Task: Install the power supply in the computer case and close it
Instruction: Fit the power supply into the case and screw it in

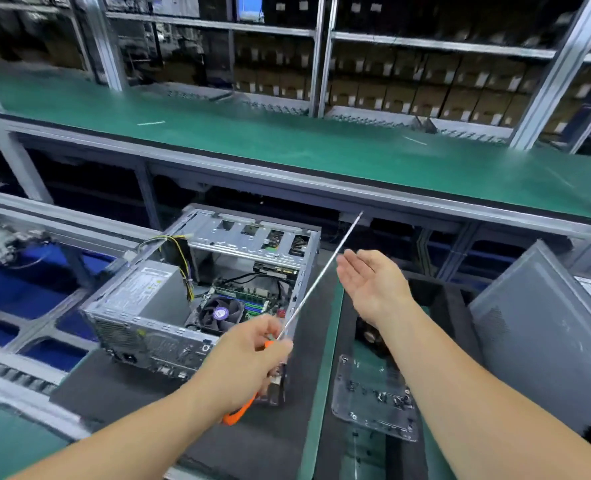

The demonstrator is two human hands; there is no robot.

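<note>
An open grey computer case (pixel 301 271) lies on its side on a dark mat, its motherboard and CPU fan exposed. The grey power supply (pixel 148 289) sits inside at the case's near left corner, with yellow and black cables rising from it. My left hand (pixel 249 355) grips the orange handle of a long screwdriver (pixel 321 271), whose thin shaft points up and to the right over the case. To the right of the shaft, my right hand (pixel 370 282) is held palm up with relaxed fingers and holds nothing. The grey side panel (pixel 543 334) leans upright at the right.
A clear plastic tray (pixel 370 403) with several small dark screws lies on the bench between my forearms. A green-topped conveyor shelf (pixel 287 140) runs across behind the case. Metal racks with cardboard boxes fill the background. Blue bins and rollers lie at the left.
</note>
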